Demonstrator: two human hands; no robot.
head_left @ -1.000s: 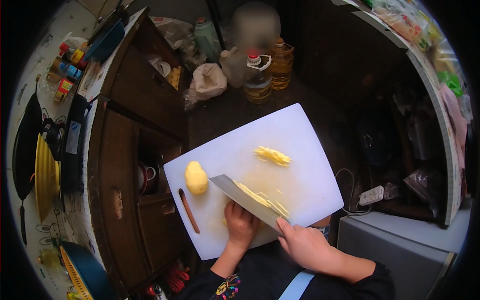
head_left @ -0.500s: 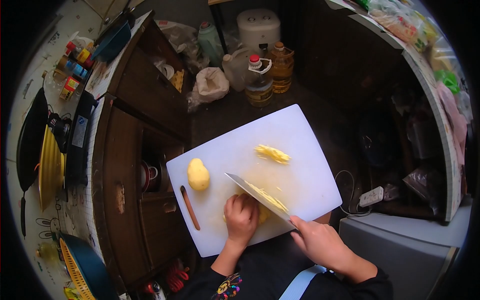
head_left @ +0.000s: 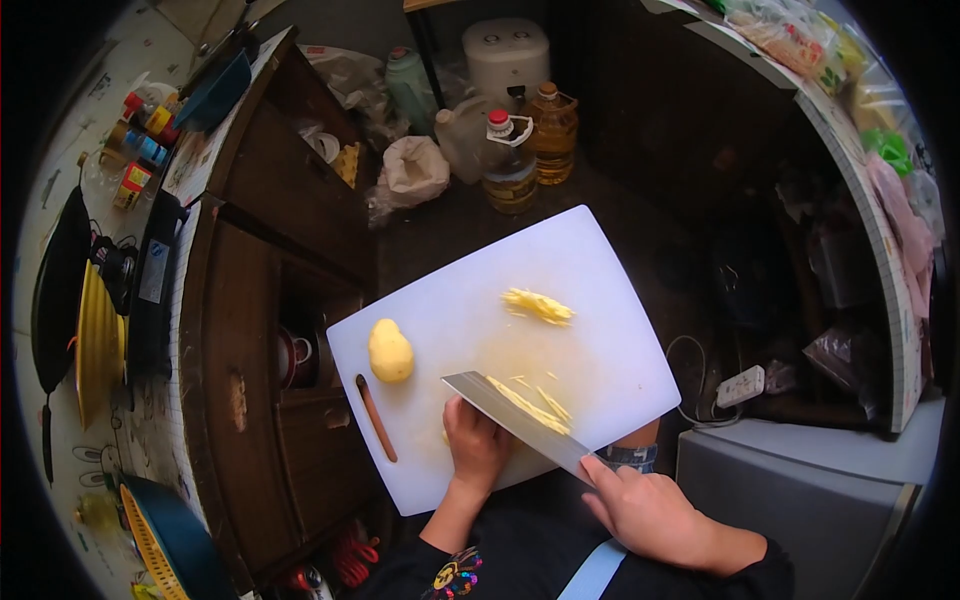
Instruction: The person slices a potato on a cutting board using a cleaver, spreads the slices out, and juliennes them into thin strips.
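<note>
A white cutting board (head_left: pixel 480 270) lies tilted across the middle of the view. My right hand (head_left: pixel 645 505) is closed round the handle of a knife (head_left: pixel 520 420), whose broad blade points up and to the left over the board. Behind the blade, my left hand (head_left: pixel 474 440) has its fingers curled; the blade hides the fingertips and most of what lies under them. Thin potato strips (head_left: pixel 545 405) lie along the blade's far side. Farther up the board is a small pile of potato strips (head_left: pixel 538 306). A whole peeled potato (head_left: pixel 390 351) rests near the board's left edge.
Oil bottles (head_left: pixel 510 170) and an open white bag (head_left: pixel 414 172) stand on the floor beyond the board. Wooden cabinets (head_left: pixel 235 370) line the left side, below a counter with a pan and jars. At right are a power strip (head_left: pixel 740 386) and a grey cabinet top (head_left: pixel 820 465).
The knife blade lifted slightly clear of my left hand, then came back down over its fingertips. More loose strips now lie beyond the blade. The whole view has shifted a little.
</note>
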